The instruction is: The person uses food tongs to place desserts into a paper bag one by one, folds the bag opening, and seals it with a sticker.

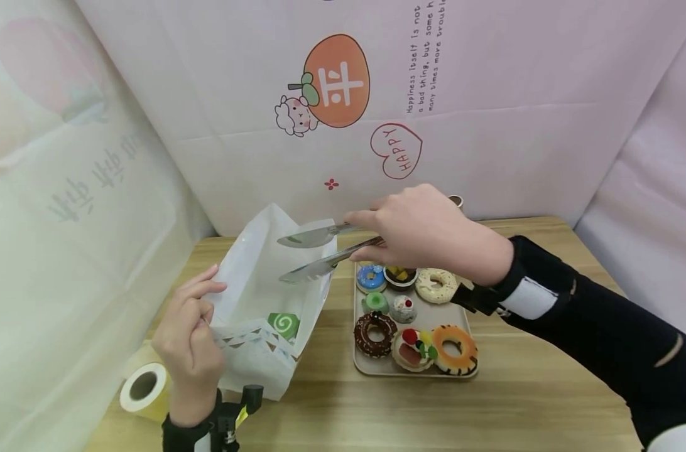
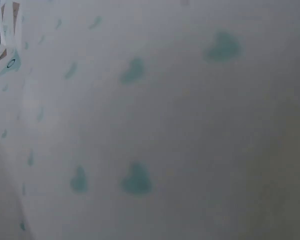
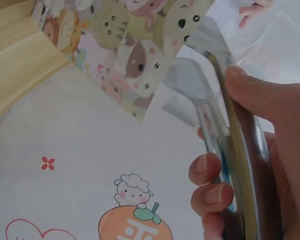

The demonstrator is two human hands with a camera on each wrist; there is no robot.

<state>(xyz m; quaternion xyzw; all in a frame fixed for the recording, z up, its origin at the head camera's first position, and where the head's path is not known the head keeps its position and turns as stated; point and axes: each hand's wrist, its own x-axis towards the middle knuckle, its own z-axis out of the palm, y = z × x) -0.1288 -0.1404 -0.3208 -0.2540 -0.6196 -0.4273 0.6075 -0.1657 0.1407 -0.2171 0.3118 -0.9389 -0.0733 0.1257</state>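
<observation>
My left hand [image 1: 190, 339] grips the near left side of a white paper bag [image 1: 255, 370], its mouth spread wide. Inside it lies a green roll cake piece [image 1: 284, 325] with a white swirl. A pair of metal tongs [image 1: 310, 272] is held in my right hand [image 1: 428, 229], thumb on one arm and fingers round the other. The tong tips are parted over the bag's mouth with nothing between them. The right wrist view shows the tongs [image 3: 190, 80] beside the bag's animal-printed side [image 3: 110, 50]. A blurred, heart-patterned white surface [image 2: 180, 115] fills the left wrist view.
Right of the bag, a tray [image 1: 433, 318] carries several pastries, among them a chocolate donut [image 1: 361, 342], a fruit tart [image 1: 409, 355] and an orange-brown ring [image 1: 465, 351]. A tape-like roll [image 1: 130, 395] stands at left. A cup rim [image 1: 456, 199] shows behind the right hand.
</observation>
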